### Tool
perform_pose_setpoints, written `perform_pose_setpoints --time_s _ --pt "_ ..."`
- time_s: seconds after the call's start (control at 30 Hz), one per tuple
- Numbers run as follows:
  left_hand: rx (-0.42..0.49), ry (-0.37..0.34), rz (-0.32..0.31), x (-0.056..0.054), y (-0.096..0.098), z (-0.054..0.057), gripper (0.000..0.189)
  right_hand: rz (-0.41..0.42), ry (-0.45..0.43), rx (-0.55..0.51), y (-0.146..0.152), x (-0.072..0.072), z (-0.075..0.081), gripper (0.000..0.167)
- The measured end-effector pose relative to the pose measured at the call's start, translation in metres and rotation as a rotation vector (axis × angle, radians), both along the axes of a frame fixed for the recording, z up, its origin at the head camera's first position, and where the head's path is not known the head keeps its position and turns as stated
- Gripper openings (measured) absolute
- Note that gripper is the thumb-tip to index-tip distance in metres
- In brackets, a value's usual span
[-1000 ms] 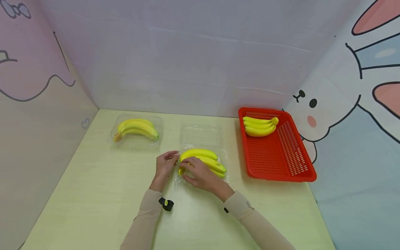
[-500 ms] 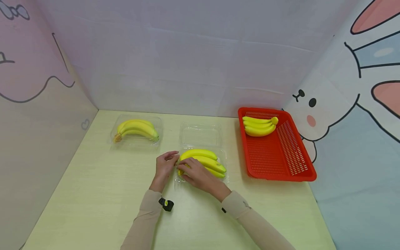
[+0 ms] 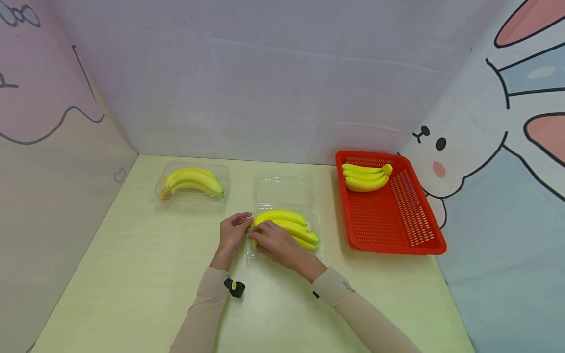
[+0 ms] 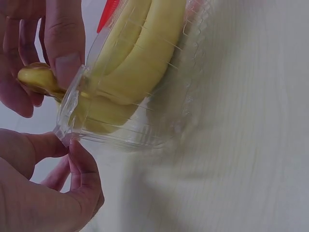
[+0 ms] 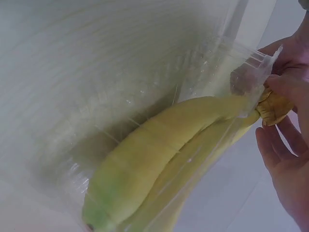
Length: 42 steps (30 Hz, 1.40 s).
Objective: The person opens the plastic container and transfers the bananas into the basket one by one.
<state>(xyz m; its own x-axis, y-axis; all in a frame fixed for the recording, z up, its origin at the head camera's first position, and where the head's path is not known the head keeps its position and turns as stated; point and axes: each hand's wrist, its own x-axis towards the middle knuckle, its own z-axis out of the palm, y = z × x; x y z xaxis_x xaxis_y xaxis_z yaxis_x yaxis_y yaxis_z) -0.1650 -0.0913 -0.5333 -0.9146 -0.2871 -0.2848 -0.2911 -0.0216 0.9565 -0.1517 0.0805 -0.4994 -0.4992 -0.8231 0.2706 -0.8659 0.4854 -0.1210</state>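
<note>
A bunch of yellow bananas (image 3: pixel 289 226) lies in the base of a clear plastic clamshell box (image 4: pixel 193 63), whose lid (image 3: pixel 284 190) is folded back flat behind it. My left hand (image 3: pixel 234 236) is at the box's left end. In the left wrist view its thumb and forefinger pinch the thin plastic edge. Over the bunch's left end, my right hand (image 3: pixel 282 247) holds the brown stem (image 4: pixel 41 79) between thumb and fingers, right at the box wall. The stem pokes past the edge in both wrist views. In the head view, the right hand hides it.
At the back left, another clear box (image 3: pixel 222 171) contains a bunch of bananas (image 3: pixel 194 180). A red plastic basket (image 3: pixel 379 223) stands on the right, with a smaller bunch (image 3: pixel 366 177) at its back. Printed cloth walls surround the pale table (image 3: pixel 132 274).
My right hand has shifted slightly left and up over the stem end. The left hand, box and bananas look almost unmoved.
</note>
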Motion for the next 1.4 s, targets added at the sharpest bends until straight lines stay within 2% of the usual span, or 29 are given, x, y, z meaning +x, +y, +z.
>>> perform_pose_setpoints --time_s 0.33,0.67,0.87,1.17,1.4 --pt "-0.002 -0.005 0.007 -0.001 -0.001 -0.001 0.023 0.023 0.074 -0.003 0.005 -0.002 0.013 0.027" --pt "0.013 -0.002 0.007 -0.002 -0.001 -0.002 0.023 0.006 0.123 0.007 0.013 -0.001 0.037 0.029" --pt "0.019 0.0 0.011 -0.001 -0.001 -0.002 0.023 0.008 0.124 -0.082 0.022 -0.006 0.046 0.027" --pt "-0.006 -0.023 0.013 -0.002 0.0 -0.001 0.023 -0.052 0.037 -0.258 0.039 -0.017 0.056 0.031" --pt "0.002 -0.012 0.013 -0.002 0.0 -0.001 0.024 -0.08 0.054 -0.38 0.048 -0.025 0.061 0.028"
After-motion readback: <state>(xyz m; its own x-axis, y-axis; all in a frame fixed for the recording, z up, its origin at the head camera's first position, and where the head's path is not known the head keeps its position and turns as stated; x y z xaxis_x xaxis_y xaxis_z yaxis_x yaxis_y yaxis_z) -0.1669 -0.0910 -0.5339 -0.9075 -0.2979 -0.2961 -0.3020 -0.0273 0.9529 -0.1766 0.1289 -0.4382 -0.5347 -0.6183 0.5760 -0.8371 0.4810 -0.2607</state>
